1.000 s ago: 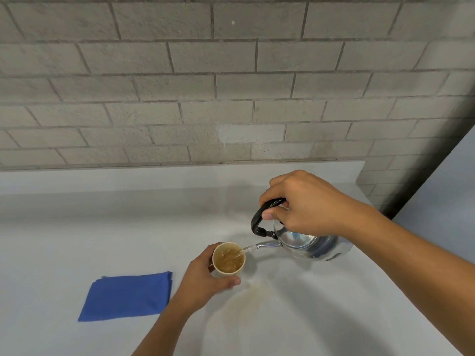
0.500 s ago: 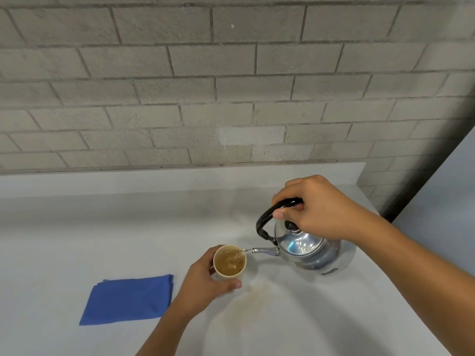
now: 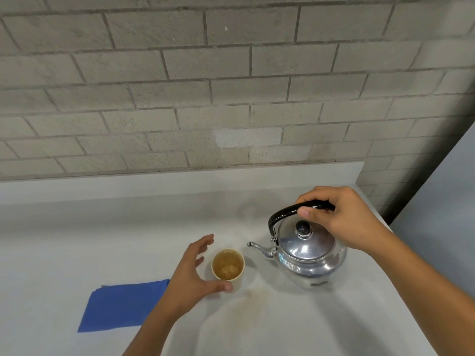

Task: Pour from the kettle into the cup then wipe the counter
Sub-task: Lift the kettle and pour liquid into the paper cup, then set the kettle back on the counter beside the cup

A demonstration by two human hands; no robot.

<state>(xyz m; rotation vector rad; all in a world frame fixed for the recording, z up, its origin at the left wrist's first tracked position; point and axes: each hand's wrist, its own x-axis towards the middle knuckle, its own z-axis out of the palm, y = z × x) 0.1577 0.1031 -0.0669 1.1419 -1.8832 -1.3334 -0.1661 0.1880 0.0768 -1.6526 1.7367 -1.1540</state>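
Observation:
A shiny metal kettle (image 3: 307, 255) stands upright on the white counter (image 3: 77, 240), its spout pointing left toward the cup. My right hand (image 3: 341, 218) grips its black handle from above. A small yellow cup (image 3: 227, 264) holds brownish liquid and stands just left of the spout. My left hand (image 3: 191, 276) is open beside the cup, fingers spread and off its wall, the thumb close to its base. A folded blue cloth (image 3: 123, 305) lies flat to the left, partly under my left forearm.
A faint brownish spill (image 3: 253, 299) marks the counter in front of the cup. A grey brick wall (image 3: 231, 86) rises behind the counter's low backsplash. The counter ends at the right, next to a grey panel (image 3: 447, 201).
The kettle has tipped back upright and now rests on the counter, further right; pouring has stopped. My left hand has let go of the cup and opened.

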